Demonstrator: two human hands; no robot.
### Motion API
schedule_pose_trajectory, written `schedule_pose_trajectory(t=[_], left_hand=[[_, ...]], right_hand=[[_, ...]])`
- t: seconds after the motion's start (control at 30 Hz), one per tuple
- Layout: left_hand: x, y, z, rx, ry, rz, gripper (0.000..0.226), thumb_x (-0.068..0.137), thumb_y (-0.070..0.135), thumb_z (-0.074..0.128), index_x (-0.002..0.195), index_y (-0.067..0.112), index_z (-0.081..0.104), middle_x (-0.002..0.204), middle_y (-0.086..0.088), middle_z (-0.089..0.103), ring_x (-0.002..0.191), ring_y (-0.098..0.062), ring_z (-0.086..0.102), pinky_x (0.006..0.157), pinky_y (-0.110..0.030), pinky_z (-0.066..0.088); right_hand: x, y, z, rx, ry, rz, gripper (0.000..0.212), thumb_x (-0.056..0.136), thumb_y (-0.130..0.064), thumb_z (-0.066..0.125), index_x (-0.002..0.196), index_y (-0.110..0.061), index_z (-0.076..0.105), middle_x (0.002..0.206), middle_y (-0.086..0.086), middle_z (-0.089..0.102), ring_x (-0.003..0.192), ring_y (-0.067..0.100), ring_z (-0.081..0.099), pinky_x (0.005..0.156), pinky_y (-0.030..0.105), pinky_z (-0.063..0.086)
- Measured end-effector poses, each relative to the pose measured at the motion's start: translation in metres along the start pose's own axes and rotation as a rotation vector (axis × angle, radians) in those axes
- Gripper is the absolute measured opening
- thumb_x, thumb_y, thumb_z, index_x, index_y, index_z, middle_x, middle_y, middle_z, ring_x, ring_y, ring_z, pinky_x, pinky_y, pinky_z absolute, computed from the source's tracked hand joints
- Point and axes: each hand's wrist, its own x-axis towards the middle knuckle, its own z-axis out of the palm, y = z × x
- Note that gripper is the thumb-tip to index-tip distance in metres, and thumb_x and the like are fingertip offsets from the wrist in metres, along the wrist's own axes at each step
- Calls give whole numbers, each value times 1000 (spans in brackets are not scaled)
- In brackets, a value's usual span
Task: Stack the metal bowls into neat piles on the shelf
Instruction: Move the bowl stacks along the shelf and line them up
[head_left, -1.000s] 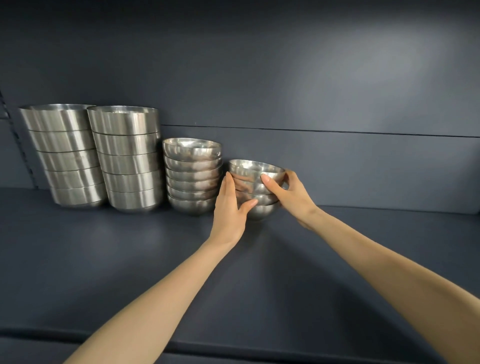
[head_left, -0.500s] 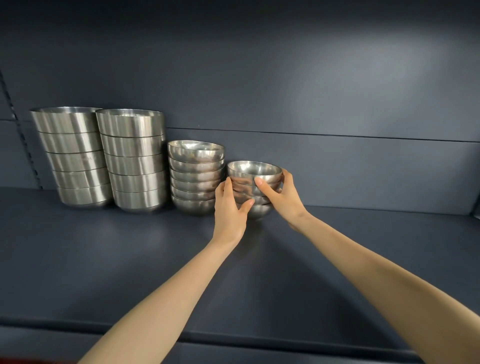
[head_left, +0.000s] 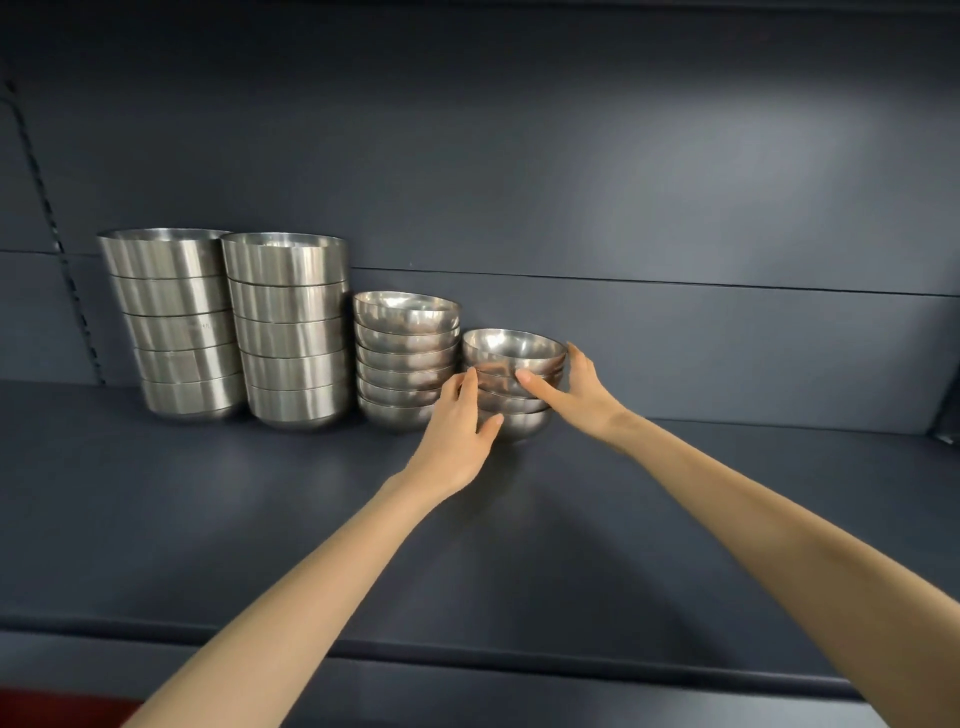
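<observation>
So, the short pile of round bowls (head_left: 511, 347) is gripped from both sides. The left hand (head_left: 457, 434) is cupped against its left side. Its fingers (head_left: 469, 387) are pointed up and tucked into the narrow gap beside the next pile, with the thumb laid on the near face of the bottom bowl. The right hand (head_left: 584, 397) is wrapped round the right side. Its thumb is stretched across the near face of the second bowl, and the other fingers are hooked round the far right, by the top rim. Four nested bowls can be counted there. The pile is set on the dark shelf (head_left: 260, 519), toward the far side.

Just left of it a taller pile of round bowls (head_left: 405, 358) is crowded right up against the left fingers; whether the two piles touch can't be told. Further left, two tall piles of deeper, straight-sided bowls are stood side by side, the right tall pile (head_left: 291, 322) and the left tall pile (head_left: 176, 317), close to the back panel (head_left: 623, 156). A slotted upright (head_left: 49, 218) is fixed at the far left. Something red (head_left: 62, 704) is cut off at the near left corner.
</observation>
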Motion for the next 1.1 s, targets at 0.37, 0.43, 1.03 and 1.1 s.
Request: schedule_pose_trajectory(t=[0.37,0.43,1.03,1.1], left_hand=[[-36,-13,-46,651,-122,163,106,65,76,-7,151,23,23,157,2,22,145,-16,17,115,-35,17],[-39,-10,-43,648,-115,174,99,72,78,-2,151,24,22,157,3,21,145,-16,16,116,-34,16],[-48,65,-3,604,-120,260,77,91,70,23,153,25,18,158,5,20,145,-17,18,115,-34,18],[-48,82,8,589,-134,245,74,92,67,25,153,25,17,159,5,18,146,-17,16,116,-35,17]], right_hand=[[-83,2,-46,-814,-15,-11,91,85,-74,38,156,-24,8,163,-8,9,150,14,4,121,47,6],[-100,1,-48,-819,63,-9,88,85,-74,39,154,-24,14,161,-9,15,149,13,10,121,45,8],[-230,48,-150,-805,298,300,100,73,-80,28,155,-24,10,162,-9,9,150,16,2,120,46,6],[-243,57,-171,-803,296,332,102,73,-80,27,156,-24,7,163,-8,5,150,16,-1,120,46,4]])
